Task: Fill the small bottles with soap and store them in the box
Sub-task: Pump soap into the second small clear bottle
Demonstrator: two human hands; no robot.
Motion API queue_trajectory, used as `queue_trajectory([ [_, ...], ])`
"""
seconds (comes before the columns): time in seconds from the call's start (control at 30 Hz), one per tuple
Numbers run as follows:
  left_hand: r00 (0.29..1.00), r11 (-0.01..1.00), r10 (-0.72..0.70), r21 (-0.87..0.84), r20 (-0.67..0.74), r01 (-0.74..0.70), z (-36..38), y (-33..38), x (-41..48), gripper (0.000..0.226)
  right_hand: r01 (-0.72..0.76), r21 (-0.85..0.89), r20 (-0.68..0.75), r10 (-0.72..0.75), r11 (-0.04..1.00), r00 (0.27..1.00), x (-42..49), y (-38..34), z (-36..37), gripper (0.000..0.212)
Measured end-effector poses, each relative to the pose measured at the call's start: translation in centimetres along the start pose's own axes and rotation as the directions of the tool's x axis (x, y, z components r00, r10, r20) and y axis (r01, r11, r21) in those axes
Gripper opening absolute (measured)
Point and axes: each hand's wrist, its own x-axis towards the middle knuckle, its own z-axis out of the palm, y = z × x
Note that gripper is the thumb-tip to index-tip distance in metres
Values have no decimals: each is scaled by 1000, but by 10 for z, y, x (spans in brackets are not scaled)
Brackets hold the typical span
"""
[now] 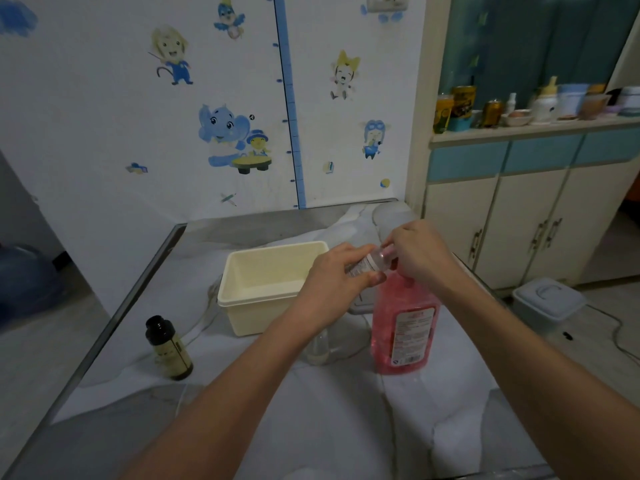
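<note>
My left hand [337, 282] grips a small clear bottle [367, 263] with a white label, held tilted above the table. My right hand [420, 252] pinches the neck end of that small bottle, just over the top of a big pink soap bottle [403, 327] standing upright. The cream plastic box [266, 282] sits open to the left of my hands; nothing shows inside it. A small dark amber bottle [169, 348] stands upright near the table's left edge. Another small clear bottle [318, 348] stands partly hidden under my left forearm.
The table is covered with a white cloth [339, 420] and has a metal rim [104, 341] on the left. A clear container [389, 216] stands at the back. A cabinet [519, 216] with jars on its shelf is to the right, a grey lidded bin [547, 304] on the floor.
</note>
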Motion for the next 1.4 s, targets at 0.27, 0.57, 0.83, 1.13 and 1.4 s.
queue_trajectory([
  [0.27,1000,999,9,40,13,-9,-10,7,6,41,10,125,38,-15,992,999,-1,-13,-7,21],
  [0.57,1000,1000,-3,17,10,3,-2,0,3,38,-29,80,-16,30,996,999,2,1,2,29],
  [0.83,1000,1000,3,31,21,-3,-10,7,7,41,17,76,16,-19,997,1000,-3,-13,-6,22],
  [1.13,1000,1000,-11,9,17,11,-2,1,3,41,10,44,3,-10,999,1000,-1,1,0,30],
  [1.4,1000,999,-1,32,23,0,-11,7,8,40,11,36,29,-12,999,999,1,-15,-9,28],
])
